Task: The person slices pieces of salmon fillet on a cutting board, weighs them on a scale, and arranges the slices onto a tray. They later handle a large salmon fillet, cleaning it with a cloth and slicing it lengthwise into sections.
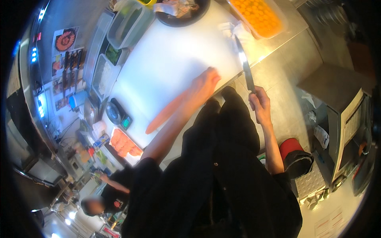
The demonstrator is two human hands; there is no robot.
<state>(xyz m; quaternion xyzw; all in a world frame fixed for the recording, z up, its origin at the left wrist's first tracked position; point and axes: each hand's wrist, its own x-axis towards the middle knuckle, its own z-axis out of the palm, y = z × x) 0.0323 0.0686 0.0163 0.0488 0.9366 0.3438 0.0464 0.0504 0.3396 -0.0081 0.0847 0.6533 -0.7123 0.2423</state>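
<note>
A long orange-pink piece of fish (pixel 162 117), which looks like salmon, lies along the near side of a white cutting board (pixel 160 68). My left hand (pixel 205 83) is over its far end, motion-blurred with curled fingers; whether it grips or only touches the fish is unclear. My right hand (pixel 261 104) is closed around the handle of a long kitchen knife (pixel 244 64), out past the board's right edge. The blade points away from me, its tip close to a crumpled white cloth or paper towel (pixel 238 31).
Far on the board stands a dark bowl (pixel 205 13) of fish scraps, beside a tub of egg yolks (pixel 259 16). Left are plastic containers (pixel 117 43), a digital scale (pixel 126 122) and a tray of salmon portions (pixel 123 142). Another person (pixel 114 190) works lower left.
</note>
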